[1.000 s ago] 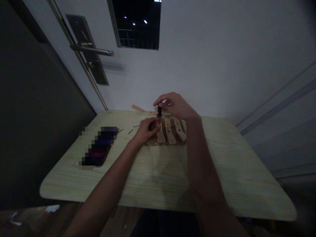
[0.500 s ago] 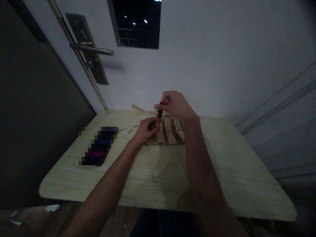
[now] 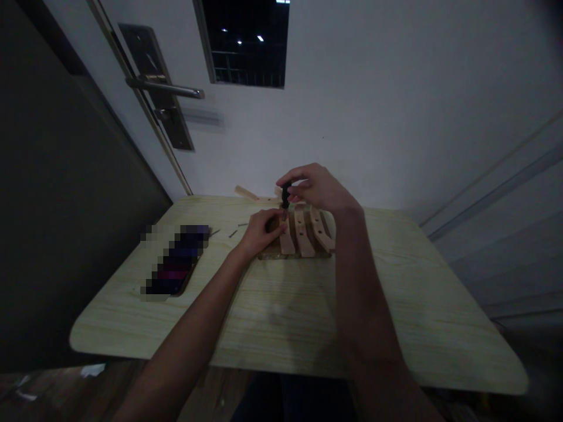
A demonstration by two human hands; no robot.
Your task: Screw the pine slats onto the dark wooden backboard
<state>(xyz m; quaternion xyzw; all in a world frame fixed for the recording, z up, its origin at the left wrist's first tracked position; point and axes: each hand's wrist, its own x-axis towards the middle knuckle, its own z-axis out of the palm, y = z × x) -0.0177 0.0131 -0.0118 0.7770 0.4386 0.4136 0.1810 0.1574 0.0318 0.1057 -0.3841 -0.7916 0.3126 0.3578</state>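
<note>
A small wooden assembly of several curved slats lies on the pale wood table. My left hand rests closed on the leftmost slat, fingers pressed down against it. My right hand hovers just above, fingers pinched round the top of a small black-handled screwdriver, which stands upright with its tip at the left slat. The tip itself is hidden between my fingers.
A dark blurred-out flat object lies at the table's left. A few small screws sit between it and the slats. A loose wooden piece lies at the far edge. A door with a metal handle stands behind.
My right hand's fingers have shifted round the screwdriver handle, turning it; the wrist has moved slightly right. My left hand has stayed put on the slat.
</note>
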